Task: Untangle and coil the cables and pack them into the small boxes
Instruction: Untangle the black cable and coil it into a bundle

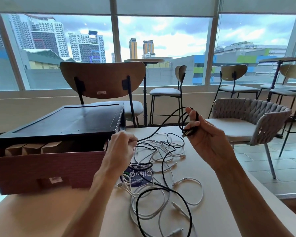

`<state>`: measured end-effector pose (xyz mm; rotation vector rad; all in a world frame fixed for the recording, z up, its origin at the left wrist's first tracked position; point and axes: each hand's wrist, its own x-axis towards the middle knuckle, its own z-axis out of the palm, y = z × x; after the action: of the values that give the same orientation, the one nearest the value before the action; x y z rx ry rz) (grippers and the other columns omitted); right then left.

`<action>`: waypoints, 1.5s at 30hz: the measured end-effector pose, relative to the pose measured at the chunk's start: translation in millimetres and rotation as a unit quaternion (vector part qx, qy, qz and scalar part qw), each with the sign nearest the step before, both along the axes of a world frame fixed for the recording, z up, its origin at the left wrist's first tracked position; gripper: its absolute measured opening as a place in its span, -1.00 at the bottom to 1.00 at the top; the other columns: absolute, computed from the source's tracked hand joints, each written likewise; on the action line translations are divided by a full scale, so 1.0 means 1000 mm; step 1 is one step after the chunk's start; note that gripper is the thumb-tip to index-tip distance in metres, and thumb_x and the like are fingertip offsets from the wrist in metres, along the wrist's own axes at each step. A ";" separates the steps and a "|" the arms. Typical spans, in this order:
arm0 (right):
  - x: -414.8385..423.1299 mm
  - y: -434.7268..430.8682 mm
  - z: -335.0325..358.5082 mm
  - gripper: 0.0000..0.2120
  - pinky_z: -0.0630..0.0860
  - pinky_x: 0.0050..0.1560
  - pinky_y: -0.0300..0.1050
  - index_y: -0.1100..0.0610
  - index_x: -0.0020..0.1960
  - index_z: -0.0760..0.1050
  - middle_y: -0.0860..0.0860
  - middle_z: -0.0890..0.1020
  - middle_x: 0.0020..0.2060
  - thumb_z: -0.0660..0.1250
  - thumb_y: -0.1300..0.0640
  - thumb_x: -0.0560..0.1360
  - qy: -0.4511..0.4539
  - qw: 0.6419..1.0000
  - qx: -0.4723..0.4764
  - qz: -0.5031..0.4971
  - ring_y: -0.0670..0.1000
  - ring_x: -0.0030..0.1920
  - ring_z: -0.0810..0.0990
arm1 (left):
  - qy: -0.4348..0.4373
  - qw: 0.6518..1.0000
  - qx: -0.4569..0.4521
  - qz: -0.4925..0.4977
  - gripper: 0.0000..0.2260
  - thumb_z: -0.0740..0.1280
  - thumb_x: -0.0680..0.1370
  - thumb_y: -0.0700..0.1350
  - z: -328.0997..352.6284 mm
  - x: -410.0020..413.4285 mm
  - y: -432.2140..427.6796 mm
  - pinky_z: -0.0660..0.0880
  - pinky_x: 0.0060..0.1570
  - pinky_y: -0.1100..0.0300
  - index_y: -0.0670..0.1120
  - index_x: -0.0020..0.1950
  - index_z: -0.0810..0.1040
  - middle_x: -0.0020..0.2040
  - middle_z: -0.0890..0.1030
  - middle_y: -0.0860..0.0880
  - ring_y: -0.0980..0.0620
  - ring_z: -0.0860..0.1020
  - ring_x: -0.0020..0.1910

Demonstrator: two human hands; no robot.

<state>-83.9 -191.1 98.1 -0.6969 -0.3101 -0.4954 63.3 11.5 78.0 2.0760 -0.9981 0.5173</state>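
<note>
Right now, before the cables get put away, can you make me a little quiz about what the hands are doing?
1. True or false: the right hand holds loops of black cable.
2. What colour are the other cables lying on the table? A white, B red, C green.
3. Fill in the missing word: the left hand pinches a ___ cable.

Key: 1 true; 2 A; 3 black.
</note>
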 end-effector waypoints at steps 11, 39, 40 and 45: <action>0.001 0.013 0.000 -0.71 0.56 0.18 -0.12 0.27 0.12 0.56 0.09 0.63 -0.01 0.06 0.28 0.63 -0.030 0.999 -0.032 0.023 0.00 -0.06 0.64 | -0.079 0.989 0.023 0.119 -0.83 0.46 0.48 -0.33 -0.013 -0.008 -0.009 0.31 -0.35 0.35 -0.06 -0.10 0.69 -0.25 0.68 -0.02 0.03 0.64 -0.25; 0.008 0.010 -0.002 -0.82 0.61 0.07 -0.20 0.24 0.09 0.50 0.13 0.72 -0.01 0.12 0.28 0.66 0.105 0.951 -0.010 -0.290 0.06 0.04 0.70 | 0.032 0.930 0.283 -0.233 -0.90 0.37 0.59 -0.17 0.006 -0.029 -0.011 0.55 -0.01 0.22 0.02 0.01 0.64 -0.03 0.61 0.12 0.20 0.58 -0.07; 0.009 0.009 -0.003 -0.83 0.61 0.03 -0.22 0.23 0.10 0.50 0.11 0.73 -0.06 0.13 0.28 0.66 0.113 0.945 -0.023 -0.306 0.06 0.01 0.71 | 0.026 0.933 0.268 -0.238 -0.89 0.37 0.59 -0.17 0.009 -0.030 -0.010 0.57 0.01 0.18 0.02 0.03 0.66 -0.02 0.60 0.12 0.20 0.58 -0.06; 0.009 0.003 -0.007 -0.81 0.62 -0.13 -0.27 0.21 0.15 0.51 0.06 0.74 -0.12 0.13 0.25 0.67 0.163 0.930 -0.082 -0.320 -0.01 -0.10 0.72 | -0.012 0.948 0.198 -0.248 -0.79 0.38 0.59 -0.14 0.025 -0.037 -0.003 0.47 -0.14 0.37 0.06 0.19 0.66 -0.14 0.48 0.24 0.29 0.53 -0.15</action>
<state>-75.4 -187.9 90.7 -1.0325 0.2066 -0.9651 26.7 8.6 103.3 2.0396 -1.6847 0.0827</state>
